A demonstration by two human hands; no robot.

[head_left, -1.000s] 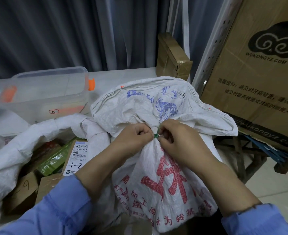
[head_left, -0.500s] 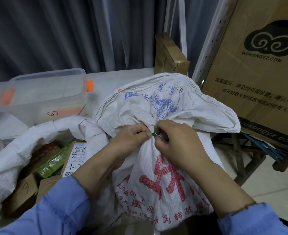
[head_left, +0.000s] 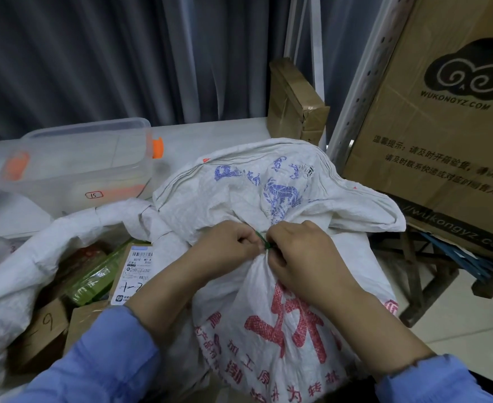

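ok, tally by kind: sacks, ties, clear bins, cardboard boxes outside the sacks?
Sacks: 2, red-printed sack, open sack
Ties: 1, green tie, pinched between left hand and right hand
Clear bins: 1, clear bin
Boxes outside sacks: 2, printed box, taped box
Total: 6

Woven plastic sack — matt, crinkled; clear glossy plastic bin; matt cardboard box.

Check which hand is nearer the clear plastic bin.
Left. The left hand lies below-right of the clear plastic bin; the right hand is farther right, across the green tie.
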